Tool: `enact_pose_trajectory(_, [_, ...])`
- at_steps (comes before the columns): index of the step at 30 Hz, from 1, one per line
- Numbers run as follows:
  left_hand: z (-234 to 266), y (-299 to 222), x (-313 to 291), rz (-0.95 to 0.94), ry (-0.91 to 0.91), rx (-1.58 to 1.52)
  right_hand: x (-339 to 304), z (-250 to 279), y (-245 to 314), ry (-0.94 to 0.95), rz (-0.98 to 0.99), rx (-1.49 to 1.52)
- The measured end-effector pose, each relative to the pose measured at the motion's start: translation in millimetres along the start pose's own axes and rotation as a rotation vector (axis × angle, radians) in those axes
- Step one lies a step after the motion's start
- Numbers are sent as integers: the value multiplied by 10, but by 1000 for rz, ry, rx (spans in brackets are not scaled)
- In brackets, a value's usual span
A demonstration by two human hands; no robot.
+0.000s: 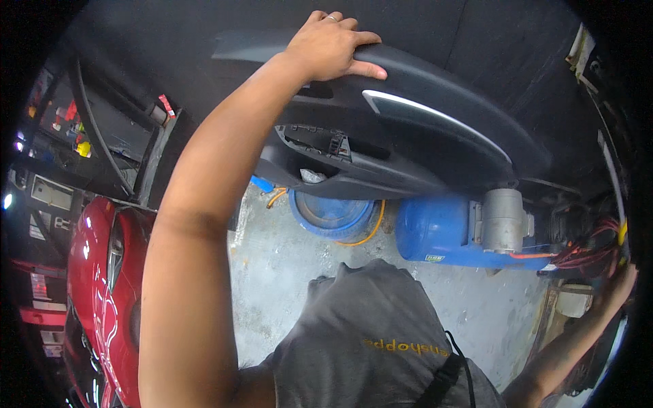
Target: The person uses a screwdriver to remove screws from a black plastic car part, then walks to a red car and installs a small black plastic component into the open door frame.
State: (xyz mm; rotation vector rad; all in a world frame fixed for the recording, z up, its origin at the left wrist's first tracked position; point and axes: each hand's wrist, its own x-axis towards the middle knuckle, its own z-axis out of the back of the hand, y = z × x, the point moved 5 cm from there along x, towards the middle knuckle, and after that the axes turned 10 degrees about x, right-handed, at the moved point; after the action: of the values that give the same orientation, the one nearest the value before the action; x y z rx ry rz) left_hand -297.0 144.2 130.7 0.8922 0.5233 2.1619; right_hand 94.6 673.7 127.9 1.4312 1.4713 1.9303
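A black car door panel (435, 88) stands against a dark wall ahead of me, with a silver-edged insert and an armrest part with open cut-outs. Over its upper edge lies my left hand (333, 51), the thumb on the near face and the fingers across the top, gripping it. My right arm reaches out to the far right. Only part of my right hand (624, 275) shows at the dark rim, close to bundled red hoses (588, 248) and a yellow piece (623, 232); its fingers cannot be made out.
Below the panel are a blue round drum (330, 214) with an orange hose (371, 234) and a blue compressor tank (432, 231) with a grey motor (502, 221). A red car (102, 285) stands at left beside a metal frame (160, 153). Underfoot is a grey floor (272, 292).
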Motion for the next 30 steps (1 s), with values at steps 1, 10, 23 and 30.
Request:
enact_pose_trajectory(1, [-121,27,65,31,-8,81,-242,215,-190,-101,-89,68])
enact_pose_trajectory(10, [-676,-116,404,2,280,136,-2025,427,-1339,-192,-691,365])
enact_pose_trajectory(23, [-1455,-578,465,118,436,283,-1757,419,-1961,85,-879,321])
enact_pose_trajectory(30, [-1567,-517,136,234,306,320,-1574,291,-2175,162,-954,254])
